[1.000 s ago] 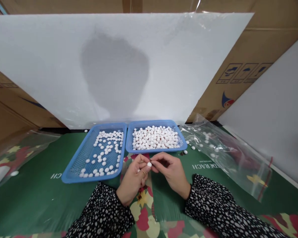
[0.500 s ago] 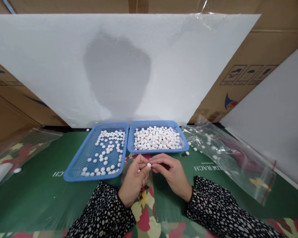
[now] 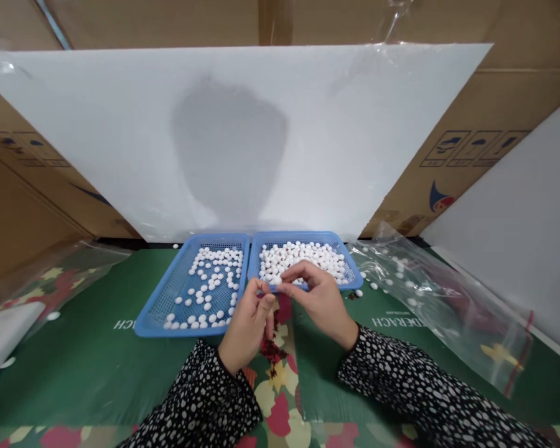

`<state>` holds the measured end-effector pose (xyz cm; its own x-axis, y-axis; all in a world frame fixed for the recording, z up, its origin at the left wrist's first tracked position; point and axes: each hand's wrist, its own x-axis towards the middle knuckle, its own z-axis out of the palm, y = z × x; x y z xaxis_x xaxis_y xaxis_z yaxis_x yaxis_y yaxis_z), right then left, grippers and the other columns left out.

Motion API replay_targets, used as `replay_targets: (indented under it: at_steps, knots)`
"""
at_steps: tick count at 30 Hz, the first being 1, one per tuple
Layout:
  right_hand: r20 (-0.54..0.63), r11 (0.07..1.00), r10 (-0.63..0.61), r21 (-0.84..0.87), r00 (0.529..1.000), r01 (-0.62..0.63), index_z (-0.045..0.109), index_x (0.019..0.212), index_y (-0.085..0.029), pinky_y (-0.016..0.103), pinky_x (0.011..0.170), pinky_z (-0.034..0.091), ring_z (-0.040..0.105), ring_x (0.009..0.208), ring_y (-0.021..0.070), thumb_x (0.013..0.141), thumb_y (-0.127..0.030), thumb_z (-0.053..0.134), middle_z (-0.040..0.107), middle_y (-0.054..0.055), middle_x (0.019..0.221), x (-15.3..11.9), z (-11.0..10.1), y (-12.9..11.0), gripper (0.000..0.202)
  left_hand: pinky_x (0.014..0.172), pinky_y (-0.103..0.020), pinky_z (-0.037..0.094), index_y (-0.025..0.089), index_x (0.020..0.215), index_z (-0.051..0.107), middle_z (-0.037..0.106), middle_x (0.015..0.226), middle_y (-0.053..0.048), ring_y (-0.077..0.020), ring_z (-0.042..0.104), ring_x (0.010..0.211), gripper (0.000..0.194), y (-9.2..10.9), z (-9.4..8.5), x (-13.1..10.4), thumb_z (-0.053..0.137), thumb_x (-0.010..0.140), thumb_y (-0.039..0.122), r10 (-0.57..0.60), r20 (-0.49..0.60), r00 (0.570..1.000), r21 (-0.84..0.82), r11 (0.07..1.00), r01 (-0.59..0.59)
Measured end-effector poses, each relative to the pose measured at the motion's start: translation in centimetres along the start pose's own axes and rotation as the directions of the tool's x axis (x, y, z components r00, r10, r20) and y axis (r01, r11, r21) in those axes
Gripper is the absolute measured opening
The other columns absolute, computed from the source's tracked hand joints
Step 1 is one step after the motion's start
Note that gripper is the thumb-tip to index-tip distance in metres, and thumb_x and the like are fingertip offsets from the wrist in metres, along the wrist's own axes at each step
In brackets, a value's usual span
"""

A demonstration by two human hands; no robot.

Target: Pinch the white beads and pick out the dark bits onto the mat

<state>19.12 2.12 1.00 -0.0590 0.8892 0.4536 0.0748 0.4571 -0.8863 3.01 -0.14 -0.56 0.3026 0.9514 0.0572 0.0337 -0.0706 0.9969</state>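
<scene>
My right hand (image 3: 315,298) reaches over the near rim of the right blue basket (image 3: 353,272), thumb and forefinger brought together at a small white ball (image 3: 277,280). Many more white balls (image 3: 308,258) are heaped in that basket, with reddish bits among them. Just left of it, my left hand (image 3: 247,323) is closed, its thumb bent against curled fingers; whatever lies between them is hidden. White balls (image 3: 208,297) are spread loosely in the left blue basket (image 3: 156,305). Small dark red bits (image 3: 273,351) lie on the green tabletop covering beside my left hand.
A clear plastic bag (image 3: 466,336) lies at the right, with several loose white balls (image 3: 374,286) near it. Another clear bag (image 3: 74,261) and a white object (image 3: 9,336) are at the left. A white board (image 3: 326,143) leans against cardboard boxes (image 3: 518,99) behind.
My hands were together around one white ball. Now my right hand has lifted away to the right basket's near rim, and my left hand has curled. The view has shifted slightly.
</scene>
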Motion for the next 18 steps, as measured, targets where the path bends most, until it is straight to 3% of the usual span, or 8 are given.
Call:
replay_targets:
  at_steps: [3, 6, 8, 11, 14, 18]
  knots:
    - [0.013, 0.947, -0.128, -0.295, 0.992, 0.127, 0.063, 0.095, -0.02, 0.032, 0.072, 0.05, 0.061, 0.072, 0.0179, 0.083, -0.017, 0.066, 0.066, 0.002, 0.081, 2.0, -0.3, 0.3, 0.012, 0.039, -0.017, 0.022, 0.022, 0.079, 0.04, 0.035, 0.043, 0.011, -0.0059, 0.026, 0.036, 0.037, 0.7, -0.2, 0.0, 0.048, 0.093, 0.054, -0.015, -0.058, 0.998, -0.042, 0.999, 0.013]
    - [0.118, 0.853, -0.165, -0.482, 0.979, 0.202, 0.06, 0.11, -0.019, 0.031, 0.069, 0.048, 0.058, 0.068, 0.0174, 0.087, -0.01, 0.058, 0.063, 0.003, 0.084, 1.0, -0.5, 1.1, 0.025, 0.038, -0.016, 0.018, 0.02, 0.072, 0.041, 0.03, 0.05, 0.01, -0.0051, 0.022, 0.04, 0.041, 1.6, -0.1, -0.1, 0.051, 0.091, 0.055, -0.12, -0.06, 0.991, -0.239, 0.965, 0.103]
    - [0.27, 0.845, -0.176, -0.453, 0.947, 0.286, 0.062, 0.105, -0.02, 0.029, 0.071, 0.048, 0.059, 0.074, 0.0176, 0.091, -0.011, 0.054, 0.062, 0.003, 0.085, -1.1, -0.6, 1.7, 0.018, 0.036, -0.015, 0.015, 0.02, 0.071, 0.04, 0.03, 0.054, 0.009, -0.0054, 0.021, 0.042, 0.04, 2.1, -0.2, -0.2, 0.054, 0.091, 0.052, -0.201, -0.006, 0.98, -0.397, 0.9, 0.183]
    - [0.48, 0.864, -0.101, -0.393, 0.871, 0.316, 0.066, 0.095, -0.021, 0.027, 0.073, 0.048, 0.059, 0.081, 0.0166, 0.094, -0.01, 0.049, 0.061, 0.004, 0.089, -4.3, -0.6, 2.8, 0.021, 0.033, -0.014, 0.01, 0.02, 0.075, 0.041, 0.036, 0.064, 0.006, -0.0057, 0.026, 0.046, 0.035, 2.5, -0.3, -0.3, 0.061, 0.088, 0.045, -0.289, 0.138, 0.947, -0.522, 0.791, 0.318]
    - [0.547, 0.859, -0.03, -0.414, 0.836, 0.301, 0.069, 0.097, -0.022, 0.028, 0.077, 0.048, 0.059, 0.086, 0.0168, 0.094, -0.007, 0.049, 0.061, 0.005, 0.095, -5.3, -0.5, 4.1, 0.026, 0.033, -0.013, 0.008, 0.02, 0.079, 0.044, 0.041, 0.072, 0.004, -0.0052, 0.032, 0.05, 0.028, 2.3, -0.4, -0.2, 0.065, 0.086, 0.036, -0.351, 0.248, 0.903, -0.501, 0.751, 0.429]
    - [0.59, 0.84, 0.012, -0.444, 0.807, 0.312, 0.069, 0.103, -0.023, 0.028, 0.079, 0.048, 0.06, 0.09, 0.018, 0.093, -0.011, 0.053, 0.063, 0.005, 0.1, -4.7, -0.1, 5.2, 0.022, 0.033, -0.013, 0.014, 0.018, 0.082, 0.049, 0.04, 0.069, 0.004, -0.0049, 0.03, 0.048, 0.016, 1.9, -0.8, 0.0, 0.063, 0.082, 0.025, -0.369, 0.239, 0.898, -0.445, 0.781, 0.439]
